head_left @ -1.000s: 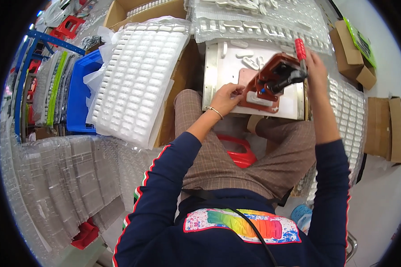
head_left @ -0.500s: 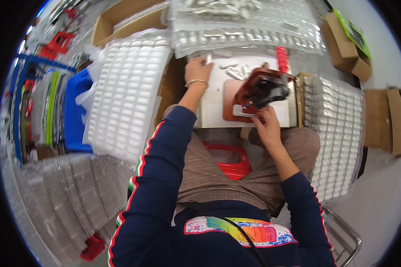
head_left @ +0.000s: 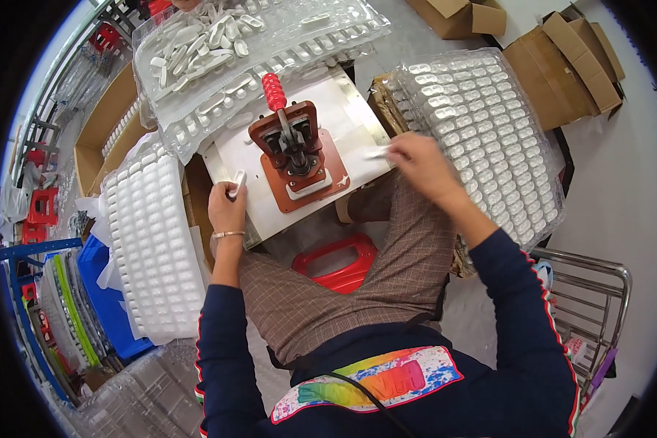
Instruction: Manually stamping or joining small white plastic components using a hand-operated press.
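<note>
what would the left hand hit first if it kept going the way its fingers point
Probably the red-brown hand press on the white metal plate: the left hand, holding a small white plastic piece, points up and right toward it, though depth is unclear.

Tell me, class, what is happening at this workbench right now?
A seated person works at a small red hand press on a white plate. The left hand holds a small white part beside the press. The right hand holds another white piece near a clear blister tray.
</note>
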### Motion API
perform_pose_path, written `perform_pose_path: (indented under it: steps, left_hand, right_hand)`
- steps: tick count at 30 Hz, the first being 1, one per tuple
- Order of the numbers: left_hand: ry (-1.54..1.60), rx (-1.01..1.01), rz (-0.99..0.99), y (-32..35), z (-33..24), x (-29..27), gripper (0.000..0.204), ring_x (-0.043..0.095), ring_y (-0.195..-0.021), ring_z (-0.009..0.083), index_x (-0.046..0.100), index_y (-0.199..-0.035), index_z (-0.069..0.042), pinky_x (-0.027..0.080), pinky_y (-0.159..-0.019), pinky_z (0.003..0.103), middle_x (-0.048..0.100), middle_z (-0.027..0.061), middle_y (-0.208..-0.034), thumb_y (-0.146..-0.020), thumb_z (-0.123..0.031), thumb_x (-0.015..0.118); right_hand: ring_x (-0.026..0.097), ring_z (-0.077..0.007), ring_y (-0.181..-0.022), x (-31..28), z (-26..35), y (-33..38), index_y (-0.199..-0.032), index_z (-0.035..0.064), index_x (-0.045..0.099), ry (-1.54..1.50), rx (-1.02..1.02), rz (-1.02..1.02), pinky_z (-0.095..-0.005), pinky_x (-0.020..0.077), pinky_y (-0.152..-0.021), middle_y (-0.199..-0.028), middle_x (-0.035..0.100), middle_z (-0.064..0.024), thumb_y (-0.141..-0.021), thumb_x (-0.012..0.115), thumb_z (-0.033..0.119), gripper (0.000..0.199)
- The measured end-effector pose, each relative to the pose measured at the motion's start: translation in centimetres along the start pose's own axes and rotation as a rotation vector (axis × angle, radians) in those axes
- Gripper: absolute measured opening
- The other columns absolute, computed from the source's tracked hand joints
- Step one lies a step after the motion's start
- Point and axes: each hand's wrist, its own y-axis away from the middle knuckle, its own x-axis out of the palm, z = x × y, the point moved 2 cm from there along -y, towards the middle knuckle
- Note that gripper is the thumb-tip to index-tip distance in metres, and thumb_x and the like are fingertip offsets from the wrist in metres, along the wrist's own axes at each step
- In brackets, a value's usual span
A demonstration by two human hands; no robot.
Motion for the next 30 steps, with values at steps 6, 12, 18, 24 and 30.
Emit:
perform_pose_path:
  steps: [6, 12, 18, 24, 30]
  left_hand:
    - [-0.024, 0.120, -0.023, 5.0, -2.7, -0.9, 0.034, 0.061, -0.092, 0.0339, 0.065, -0.110, -0.005, 0.050, -0.081, 0.043, 0.060, 0.0148, -0.098, -0.077, -0.012, 0.071]
    - [-0.172, 0.090, 0.129, 5.9, -3.0, -0.9, 0.035, 0.059, -0.095, 0.0326, 0.069, -0.109, -0.009, 0.048, -0.084, 0.043, 0.061, 0.0123, -0.097, -0.076, -0.017, 0.075]
    - [-0.277, 0.094, 0.119, 6.6, -3.7, -1.4, 0.037, 0.057, -0.096, 0.0297, 0.069, -0.113, -0.011, 0.047, -0.086, 0.041, 0.061, 0.0094, -0.099, -0.076, -0.016, 0.075]
    - [-0.126, 0.105, 0.059, 7.4, -2.6, -0.9, 0.038, 0.058, -0.095, 0.0313, 0.067, -0.113, -0.010, 0.048, -0.086, 0.042, 0.061, 0.0104, -0.098, -0.077, -0.014, 0.074]
    - [-0.036, 0.027, 0.002, 8.0, -0.6, -0.3, 0.034, 0.058, -0.097, 0.0333, 0.066, -0.106, -0.008, 0.048, -0.085, 0.043, 0.061, 0.0118, -0.097, -0.074, -0.014, 0.076]
  right_hand:
    - [0.066, -0.0260, -0.082, -8.8, -11.2, 3.4, -0.094, 0.0039, 0.068, 0.047, 0.222, -0.186, -0.0339, 0.0519, -0.072, -0.092, 0.066, -0.0112, -0.083, 0.071, 0.010, 0.012]
    - [0.065, -0.0263, -0.082, -9.5, -14.1, 2.3, -0.087, 0.0076, 0.068, 0.383, 0.162, -0.105, -0.0386, 0.0492, -0.076, -0.092, 0.066, -0.0062, -0.081, 0.071, 0.008, 0.007]
    - [0.063, -0.0278, -0.090, -8.2, -15.2, 1.5, -0.089, 0.0093, 0.069, 0.352, 0.132, -0.090, -0.0400, 0.0486, -0.078, -0.096, 0.064, -0.0064, -0.077, 0.071, 0.005, 0.012]
    - [0.061, -0.0225, -0.090, -7.1, -14.9, 3.1, -0.103, 0.0087, 0.069, 0.153, 0.212, -0.310, -0.0336, 0.0494, -0.081, -0.104, 0.062, -0.0075, -0.082, 0.065, 0.001, 0.023]
    - [0.059, -0.0165, -0.091, -4.1, -10.7, 4.7, -0.110, 0.0052, 0.068, -0.068, 0.299, -0.355, -0.0292, 0.0488, -0.082, -0.105, 0.061, -0.0058, -0.089, 0.060, 0.001, 0.022]
